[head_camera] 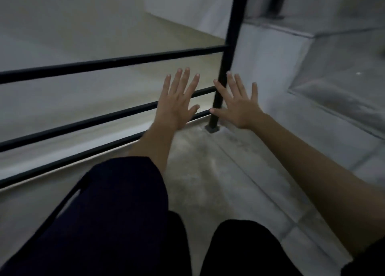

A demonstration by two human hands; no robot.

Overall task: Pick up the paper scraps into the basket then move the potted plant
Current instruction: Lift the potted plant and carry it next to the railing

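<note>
My left hand (177, 100) is stretched out in front of me, palm down, fingers spread, holding nothing. My right hand (237, 104) is held out beside it the same way, fingers apart and empty. Both hover above a grey concrete floor (208, 171), in front of a black metal railing (116, 59). No paper scraps, basket or potted plant are in view.
The railing's horizontal bars run across the left half, ending at a black upright post (229, 46) bolted to the floor. Beyond the bars lies a lower pale floor. A white ledge and wall (291, 52) rise at the right. My dark-clothed legs fill the bottom.
</note>
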